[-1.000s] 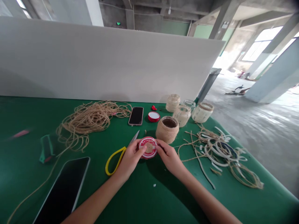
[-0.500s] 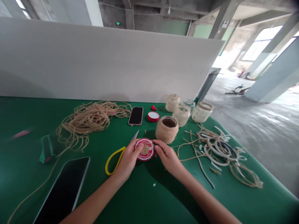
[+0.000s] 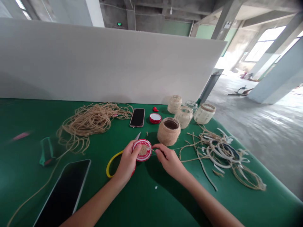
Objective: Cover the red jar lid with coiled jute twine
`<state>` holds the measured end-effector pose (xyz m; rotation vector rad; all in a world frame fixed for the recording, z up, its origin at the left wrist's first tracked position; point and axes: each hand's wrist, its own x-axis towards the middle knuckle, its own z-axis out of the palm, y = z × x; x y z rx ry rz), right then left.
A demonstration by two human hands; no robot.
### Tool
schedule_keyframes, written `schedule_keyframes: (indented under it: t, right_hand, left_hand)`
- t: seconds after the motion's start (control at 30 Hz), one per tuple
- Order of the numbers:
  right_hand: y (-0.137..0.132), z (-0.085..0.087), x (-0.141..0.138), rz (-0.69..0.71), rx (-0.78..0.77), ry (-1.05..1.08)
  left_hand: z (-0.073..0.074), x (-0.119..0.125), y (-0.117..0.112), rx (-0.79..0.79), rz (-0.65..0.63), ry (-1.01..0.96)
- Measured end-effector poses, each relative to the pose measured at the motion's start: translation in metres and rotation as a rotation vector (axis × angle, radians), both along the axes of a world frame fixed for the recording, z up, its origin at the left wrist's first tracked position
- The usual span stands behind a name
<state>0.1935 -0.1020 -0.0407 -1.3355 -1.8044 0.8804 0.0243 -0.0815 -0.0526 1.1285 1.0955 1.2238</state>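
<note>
My left hand (image 3: 127, 161) grips a red jar lid (image 3: 142, 150) by its left rim, tilted toward me, with a small coil of jute twine on its face. My right hand (image 3: 168, 160) is at the lid's right edge, fingers pinched on a thin strand of twine (image 3: 180, 148) that runs off to the right. Yellow-handled scissors (image 3: 113, 160) lie on the green table just under my left hand. A twine-wrapped jar (image 3: 169, 131) stands right behind the lid.
A tangled heap of jute twine (image 3: 91, 121) lies at back left. Two phones (image 3: 137, 117) (image 3: 62, 193), another red lid (image 3: 155, 118), three glass jars (image 3: 187, 113) and scraps of cord and white strips (image 3: 222, 151) surround the green table (image 3: 146, 201). A white board stands behind.
Both hands have lifted the lid slightly and shifted it left, tilting it more upright. My right fingers have closed into a pinch on the twine strand.
</note>
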Motion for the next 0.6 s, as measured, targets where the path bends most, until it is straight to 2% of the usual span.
schedule_keyframes:
  t: [0.3, 0.6]
  right_hand:
    - [-0.002, -0.015, -0.013, 0.178, -0.261, 0.262]
    - [0.004, -0.013, -0.009, 0.020, -0.184, 0.370]
  left_hand:
    - [-0.006, 0.001, -0.002, 0.031, 0.013, 0.051]
    - [0.002, 0.005, 0.001, -0.055, -0.136, 0.056]
